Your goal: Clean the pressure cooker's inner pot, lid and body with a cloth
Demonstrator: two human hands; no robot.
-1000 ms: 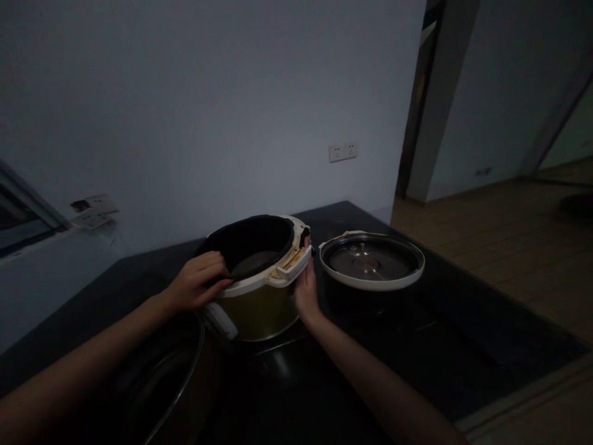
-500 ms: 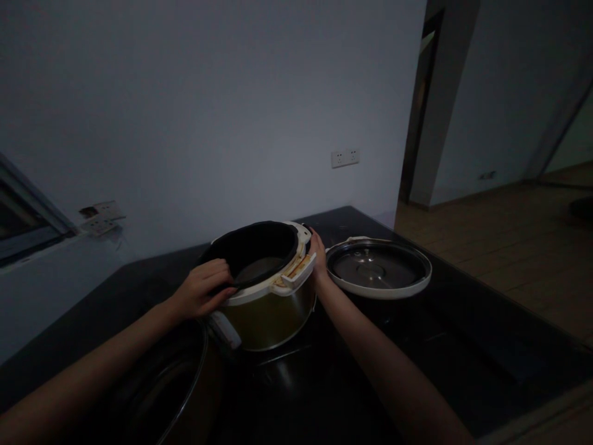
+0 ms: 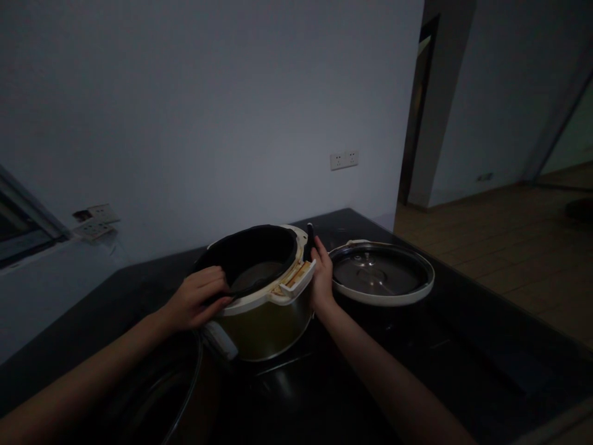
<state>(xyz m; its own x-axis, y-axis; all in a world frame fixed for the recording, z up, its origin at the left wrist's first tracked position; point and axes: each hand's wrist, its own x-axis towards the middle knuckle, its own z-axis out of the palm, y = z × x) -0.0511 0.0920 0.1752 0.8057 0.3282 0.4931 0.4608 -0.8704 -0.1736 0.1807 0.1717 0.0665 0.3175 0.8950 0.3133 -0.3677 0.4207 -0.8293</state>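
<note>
A rice cooker body [image 3: 264, 327] with a green-gold side and a white, stained rim stands on the dark counter, its lid off. Inside it sits a dark inner pot [image 3: 259, 247]. My left hand [image 3: 199, 296] is closed over the rim at the left front, fingertips on the inner edge. Against the right side of the cooker, my right hand [image 3: 323, 275] grips it beside an upright black handle piece [image 3: 310, 238]; part of its fingers is hidden. The round cooker lid [image 3: 375, 275] lies inside up just to the right.
A large dark pot [image 3: 189, 402] with a thin shiny rim is at the lower left, under my left forearm. The black counter [image 3: 463, 346] reaches to the right. Wall sockets [image 3: 344, 160] are behind, and loose sockets [image 3: 97, 222] hang on the left.
The cooker has shifted slightly down in view with both hands on it. The black handle piece by my right hand now stands more upright, and my right hand sits a little lower.
</note>
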